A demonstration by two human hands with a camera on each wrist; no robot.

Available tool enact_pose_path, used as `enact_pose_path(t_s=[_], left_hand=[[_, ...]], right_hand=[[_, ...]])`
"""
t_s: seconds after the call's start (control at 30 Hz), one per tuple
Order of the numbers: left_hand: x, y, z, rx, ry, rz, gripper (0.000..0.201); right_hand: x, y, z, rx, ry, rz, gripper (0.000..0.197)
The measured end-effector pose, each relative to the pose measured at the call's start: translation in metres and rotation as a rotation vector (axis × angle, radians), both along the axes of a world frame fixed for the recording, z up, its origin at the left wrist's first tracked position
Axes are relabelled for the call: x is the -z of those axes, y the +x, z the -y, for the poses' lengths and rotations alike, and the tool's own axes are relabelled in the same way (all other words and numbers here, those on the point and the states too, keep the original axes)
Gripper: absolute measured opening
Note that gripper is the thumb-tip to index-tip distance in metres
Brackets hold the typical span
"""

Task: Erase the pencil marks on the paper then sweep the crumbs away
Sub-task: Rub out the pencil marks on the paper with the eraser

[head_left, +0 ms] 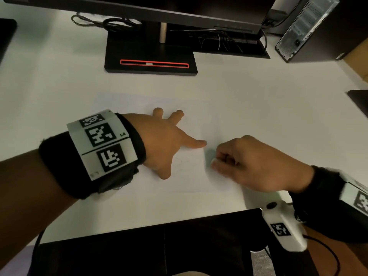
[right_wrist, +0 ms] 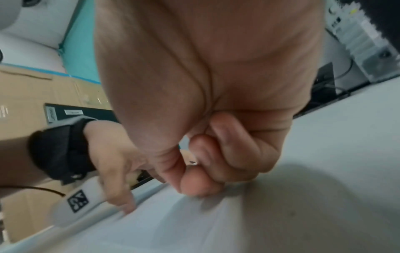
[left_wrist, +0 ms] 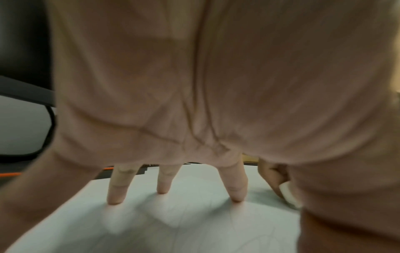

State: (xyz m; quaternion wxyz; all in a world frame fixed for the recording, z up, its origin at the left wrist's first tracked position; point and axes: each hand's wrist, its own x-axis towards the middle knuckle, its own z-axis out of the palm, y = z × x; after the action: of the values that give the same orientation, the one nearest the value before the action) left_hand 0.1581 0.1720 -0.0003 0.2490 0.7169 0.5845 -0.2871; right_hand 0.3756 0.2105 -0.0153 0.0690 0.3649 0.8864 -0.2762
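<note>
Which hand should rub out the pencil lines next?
The right hand, probably. It already pinches the small white eraser at the white paper sheet, beside faint pencil marks. The left hand is spread flat, pressing the sheet steady.

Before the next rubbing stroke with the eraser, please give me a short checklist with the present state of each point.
1. Left hand presses the paper with spread fingers: ok.
2. Right hand pinches the eraser: ok.
3. Eraser touching the paper: cannot tell.
4. Pencil marks remaining between the hands: faint lines visible, not ok.
5. Crumbs to sweep: cannot tell, too blurred.
</note>
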Motion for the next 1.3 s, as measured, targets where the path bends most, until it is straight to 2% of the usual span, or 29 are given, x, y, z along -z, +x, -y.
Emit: enact_pose_path(t_s=[0.07,0.23,0.37,0.47,0.53,0.63,0.77,0.83,0.9,1.03,1.1,1.2,1.3], left_hand=[[0.001,-0.001,0.001,0.007,-0.014,-0.002,0.104],[0.001,-0.003,0.0,0.021,-0.014,-0.007,0.111],[0.004,-0.004,0.0,0.009,-0.016,0.016,0.114],[0.005,-0.005,0.001,0.001,-0.013,0.026,0.114],[0.005,-0.006,0.001,-0.002,-0.012,0.031,0.114],[0.006,-0.006,0.001,-0.006,-0.01,0.044,0.114],[0.005,-0.006,0.001,-0.014,-0.017,0.055,0.114],[0.005,-0.007,0.001,-0.015,-0.013,0.055,0.114],[0.005,-0.007,0.001,-0.015,-0.015,0.056,0.115],[0.006,-0.007,0.001,-0.02,-0.014,0.061,0.114],[0.007,-0.007,0.001,-0.022,-0.012,0.063,0.115],[0.007,-0.007,0.002,-0.025,-0.013,0.066,0.115],[0.007,-0.007,0.002,-0.029,-0.018,0.068,0.115]], right_hand=[[-0.001,-0.001,0.001,-0.051,-0.049,0.018,0.034],[0.002,0.001,-0.012,0.019,0.062,-0.018,0.033],[0.001,0.001,-0.002,-0.064,-0.053,0.009,0.035],[0.0,0.004,-0.016,0.013,0.035,0.005,0.034],[0.003,0.001,-0.011,-0.009,0.055,-0.023,0.033],[0.002,0.001,-0.001,-0.072,-0.039,-0.006,0.034],[-0.001,0.006,-0.017,0.02,0.04,0.009,0.035],[0.002,0.002,-0.009,-0.03,0.044,-0.01,0.035],[0.002,0.0,0.001,-0.085,-0.032,0.007,0.036],[-0.003,0.006,-0.014,0.016,-0.006,0.052,0.036],[-0.001,0.003,-0.009,-0.006,0.034,0.034,0.036],[-0.002,-0.003,0.002,-0.076,-0.059,0.047,0.037],[-0.003,0.001,-0.016,0.012,-0.029,0.062,0.037]])
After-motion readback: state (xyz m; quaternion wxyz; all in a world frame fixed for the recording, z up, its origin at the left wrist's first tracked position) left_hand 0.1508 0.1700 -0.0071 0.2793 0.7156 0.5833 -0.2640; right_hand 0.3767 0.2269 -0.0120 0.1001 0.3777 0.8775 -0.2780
